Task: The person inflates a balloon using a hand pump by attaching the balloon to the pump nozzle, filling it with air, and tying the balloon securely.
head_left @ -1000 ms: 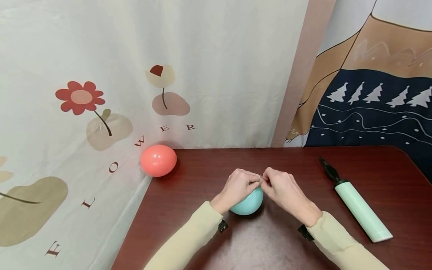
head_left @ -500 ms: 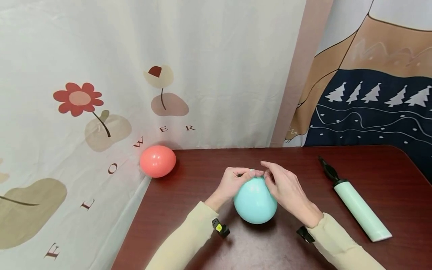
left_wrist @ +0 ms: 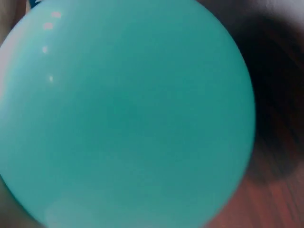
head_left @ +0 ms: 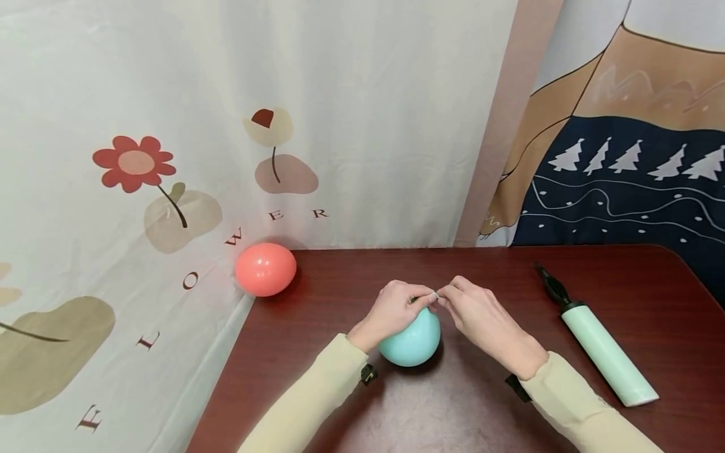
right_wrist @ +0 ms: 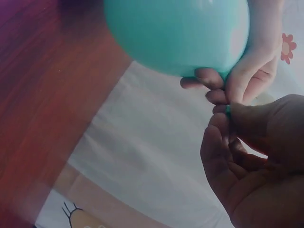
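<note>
A blown-up turquoise balloon [head_left: 412,343] hangs under my left hand [head_left: 393,311] near the middle of the table. The left thumb and fingers pinch its neck close to the body, as the right wrist view shows. My right hand [head_left: 478,318] pinches the small end of the neck [right_wrist: 228,109] between thumb and fingertips, right beside the left fingertips. In the left wrist view the balloon [left_wrist: 128,114] fills most of the picture and hides the fingers' work.
A blown-up coral-red balloon [head_left: 266,269] lies at the back left corner of the dark red table [head_left: 340,277], against the flower-print curtain [head_left: 385,126]. On the right lies a hand pump [head_left: 608,352] with a pale green barrel and black nozzle.
The turquoise balloon swung right and up into fuller view between the hands half a second ago, then back left under the left hand. The right fingers, spread then, now pinch the neck's end.
</note>
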Demonstrator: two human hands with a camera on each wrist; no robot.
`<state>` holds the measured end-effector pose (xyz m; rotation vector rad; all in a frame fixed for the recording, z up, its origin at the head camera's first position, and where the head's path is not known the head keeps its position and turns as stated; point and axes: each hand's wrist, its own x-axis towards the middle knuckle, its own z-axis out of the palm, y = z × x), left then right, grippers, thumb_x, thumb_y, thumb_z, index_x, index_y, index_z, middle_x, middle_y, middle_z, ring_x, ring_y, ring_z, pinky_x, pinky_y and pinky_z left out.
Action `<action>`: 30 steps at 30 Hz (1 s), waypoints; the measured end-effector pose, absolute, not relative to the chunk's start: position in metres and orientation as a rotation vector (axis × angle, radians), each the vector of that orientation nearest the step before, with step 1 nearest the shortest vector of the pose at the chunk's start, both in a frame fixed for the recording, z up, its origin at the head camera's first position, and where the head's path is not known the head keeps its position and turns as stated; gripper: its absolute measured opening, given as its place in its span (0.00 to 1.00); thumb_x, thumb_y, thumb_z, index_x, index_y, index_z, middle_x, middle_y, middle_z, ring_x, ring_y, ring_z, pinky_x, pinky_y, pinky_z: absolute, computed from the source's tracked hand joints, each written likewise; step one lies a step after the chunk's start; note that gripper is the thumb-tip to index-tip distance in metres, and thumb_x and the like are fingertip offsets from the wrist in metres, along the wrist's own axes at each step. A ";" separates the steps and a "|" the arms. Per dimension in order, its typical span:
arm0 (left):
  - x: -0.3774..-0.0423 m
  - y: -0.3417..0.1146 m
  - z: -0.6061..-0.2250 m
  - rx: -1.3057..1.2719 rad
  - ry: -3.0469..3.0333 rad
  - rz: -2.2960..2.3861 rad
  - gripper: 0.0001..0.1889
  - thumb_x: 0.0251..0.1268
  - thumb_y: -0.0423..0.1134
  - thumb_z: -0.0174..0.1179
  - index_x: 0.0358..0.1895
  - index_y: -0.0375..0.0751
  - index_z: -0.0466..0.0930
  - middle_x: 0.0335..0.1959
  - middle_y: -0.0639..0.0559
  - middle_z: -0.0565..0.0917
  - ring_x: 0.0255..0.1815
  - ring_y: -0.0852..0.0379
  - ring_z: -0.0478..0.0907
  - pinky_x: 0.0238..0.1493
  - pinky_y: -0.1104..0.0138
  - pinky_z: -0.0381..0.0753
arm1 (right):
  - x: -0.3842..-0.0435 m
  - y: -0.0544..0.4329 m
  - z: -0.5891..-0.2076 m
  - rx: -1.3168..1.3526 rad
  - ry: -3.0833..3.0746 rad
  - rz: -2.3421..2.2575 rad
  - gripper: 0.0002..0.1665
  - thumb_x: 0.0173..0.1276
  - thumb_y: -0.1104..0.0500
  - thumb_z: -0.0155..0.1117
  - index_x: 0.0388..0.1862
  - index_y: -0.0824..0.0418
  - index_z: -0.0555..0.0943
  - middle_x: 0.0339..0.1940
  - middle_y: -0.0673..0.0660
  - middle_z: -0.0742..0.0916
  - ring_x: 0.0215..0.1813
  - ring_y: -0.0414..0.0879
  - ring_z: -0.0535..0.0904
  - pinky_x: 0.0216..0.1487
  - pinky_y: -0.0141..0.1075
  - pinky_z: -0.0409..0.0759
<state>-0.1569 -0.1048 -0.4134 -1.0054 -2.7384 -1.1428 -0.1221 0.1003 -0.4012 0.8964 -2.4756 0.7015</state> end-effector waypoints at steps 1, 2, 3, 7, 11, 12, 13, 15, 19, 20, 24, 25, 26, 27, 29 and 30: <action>-0.157 -0.104 -0.412 -1.034 -2.731 -1.043 0.10 0.78 0.42 0.60 0.44 0.49 0.92 0.33 0.57 0.91 0.36 0.69 0.83 0.40 0.72 0.79 | -0.123 0.101 -0.401 0.903 -2.476 0.687 0.08 0.62 0.70 0.77 0.39 0.64 0.87 0.33 0.54 0.82 0.30 0.43 0.80 0.29 0.34 0.81; -0.156 -0.103 -0.411 -1.060 -2.720 -0.944 0.10 0.78 0.42 0.60 0.44 0.49 0.92 0.33 0.58 0.90 0.34 0.68 0.83 0.39 0.72 0.79 | -0.123 0.101 -0.401 0.910 -2.475 0.673 0.08 0.61 0.69 0.78 0.38 0.64 0.88 0.33 0.54 0.82 0.29 0.43 0.80 0.29 0.34 0.81; -0.156 -0.103 -0.410 -1.085 -2.706 -0.860 0.09 0.78 0.41 0.60 0.44 0.49 0.92 0.33 0.59 0.90 0.33 0.68 0.83 0.40 0.71 0.79 | -0.124 0.102 -0.401 0.914 -2.476 0.660 0.08 0.60 0.68 0.78 0.37 0.63 0.88 0.33 0.53 0.83 0.28 0.43 0.80 0.28 0.33 0.81; -0.156 -0.102 -0.409 -1.175 -2.624 -0.603 0.08 0.77 0.41 0.62 0.46 0.49 0.91 0.38 0.60 0.91 0.39 0.65 0.86 0.51 0.66 0.78 | -0.125 0.104 -0.403 0.895 -2.472 0.633 0.06 0.62 0.67 0.77 0.35 0.61 0.87 0.31 0.52 0.84 0.26 0.41 0.79 0.27 0.34 0.80; -0.159 -0.103 -0.415 -1.188 -2.452 -0.454 0.06 0.73 0.41 0.66 0.46 0.50 0.91 0.45 0.60 0.90 0.53 0.59 0.84 0.62 0.58 0.75 | -0.126 0.107 -0.406 0.869 -2.427 0.632 0.07 0.66 0.67 0.73 0.36 0.59 0.83 0.28 0.50 0.82 0.24 0.40 0.75 0.23 0.34 0.77; -0.160 -0.103 -0.417 -1.171 -2.414 -0.439 0.06 0.71 0.41 0.67 0.46 0.51 0.91 0.48 0.58 0.89 0.56 0.56 0.82 0.63 0.55 0.74 | -0.126 0.108 -0.406 0.866 -2.411 0.631 0.06 0.67 0.66 0.73 0.36 0.58 0.82 0.27 0.49 0.81 0.23 0.40 0.74 0.23 0.34 0.76; -0.160 -0.103 -0.418 -1.145 -2.380 -0.419 0.05 0.70 0.41 0.69 0.45 0.52 0.92 0.50 0.56 0.87 0.58 0.52 0.80 0.63 0.52 0.73 | -0.127 0.108 -0.407 0.867 -2.395 0.627 0.06 0.68 0.66 0.72 0.36 0.58 0.82 0.27 0.49 0.81 0.23 0.40 0.74 0.23 0.34 0.76; -0.161 -0.103 -0.420 -1.095 -2.331 -0.380 0.05 0.67 0.41 0.72 0.42 0.57 0.92 0.53 0.54 0.83 0.59 0.48 0.75 0.60 0.51 0.72 | -0.127 0.108 -0.408 0.865 -2.373 0.622 0.06 0.68 0.65 0.71 0.36 0.57 0.81 0.27 0.49 0.81 0.24 0.40 0.75 0.23 0.36 0.77; -0.160 -0.103 -0.420 -1.040 -2.272 -0.313 0.08 0.62 0.38 0.75 0.38 0.60 0.91 0.51 0.53 0.78 0.53 0.48 0.72 0.47 0.54 0.71 | -0.127 0.108 -0.409 0.863 -2.376 0.640 0.05 0.68 0.65 0.71 0.37 0.57 0.82 0.29 0.48 0.82 0.27 0.40 0.76 0.26 0.36 0.79; -0.160 -0.103 -0.420 -1.042 -2.252 -0.306 0.09 0.60 0.37 0.76 0.38 0.59 0.91 0.50 0.54 0.79 0.53 0.48 0.73 0.45 0.55 0.71 | -0.126 0.108 -0.409 0.866 -2.381 0.648 0.05 0.68 0.65 0.71 0.37 0.57 0.83 0.29 0.48 0.82 0.27 0.40 0.75 0.27 0.35 0.80; -0.162 -0.104 -0.423 -1.071 -2.168 -0.313 0.11 0.58 0.32 0.76 0.42 0.53 0.92 0.51 0.60 0.87 0.57 0.50 0.77 0.51 0.56 0.74 | -0.126 0.109 -0.408 0.875 -2.392 0.656 0.06 0.68 0.65 0.72 0.38 0.57 0.83 0.29 0.48 0.82 0.27 0.39 0.75 0.28 0.35 0.80; -0.163 -0.105 -0.424 -1.084 -2.150 -0.308 0.12 0.58 0.31 0.76 0.43 0.52 0.92 0.51 0.61 0.88 0.59 0.51 0.78 0.54 0.55 0.74 | -0.127 0.109 -0.407 0.876 -2.393 0.656 0.06 0.68 0.65 0.72 0.38 0.57 0.82 0.29 0.48 0.82 0.27 0.39 0.75 0.27 0.35 0.80; -0.164 -0.106 -0.424 -1.096 -2.136 -0.300 0.12 0.59 0.31 0.75 0.44 0.51 0.92 0.50 0.61 0.89 0.60 0.52 0.80 0.58 0.54 0.74 | -0.127 0.110 -0.407 0.876 -2.391 0.649 0.06 0.68 0.65 0.72 0.38 0.57 0.82 0.29 0.48 0.82 0.27 0.39 0.75 0.27 0.35 0.80; -0.166 -0.107 -0.425 -1.106 -2.124 -0.283 0.12 0.59 0.30 0.74 0.45 0.50 0.92 0.48 0.62 0.90 0.61 0.54 0.80 0.62 0.53 0.73 | -0.127 0.111 -0.406 0.872 -2.389 0.642 0.06 0.68 0.65 0.72 0.38 0.57 0.82 0.29 0.48 0.82 0.27 0.40 0.76 0.28 0.36 0.80; -0.168 -0.111 -0.425 -1.121 -2.114 -0.238 0.13 0.61 0.29 0.72 0.45 0.50 0.92 0.44 0.61 0.91 0.59 0.57 0.82 0.68 0.52 0.72 | -0.127 0.114 -0.405 0.861 -2.386 0.625 0.07 0.67 0.65 0.73 0.38 0.57 0.82 0.28 0.48 0.82 0.27 0.40 0.76 0.27 0.36 0.80; -0.169 -0.114 -0.424 -1.123 -2.111 -0.213 0.13 0.61 0.28 0.72 0.44 0.50 0.92 0.41 0.61 0.91 0.58 0.58 0.83 0.69 0.52 0.71 | -0.127 0.116 -0.404 0.857 -2.381 0.613 0.07 0.67 0.66 0.73 0.38 0.57 0.82 0.27 0.48 0.82 0.27 0.40 0.77 0.27 0.36 0.81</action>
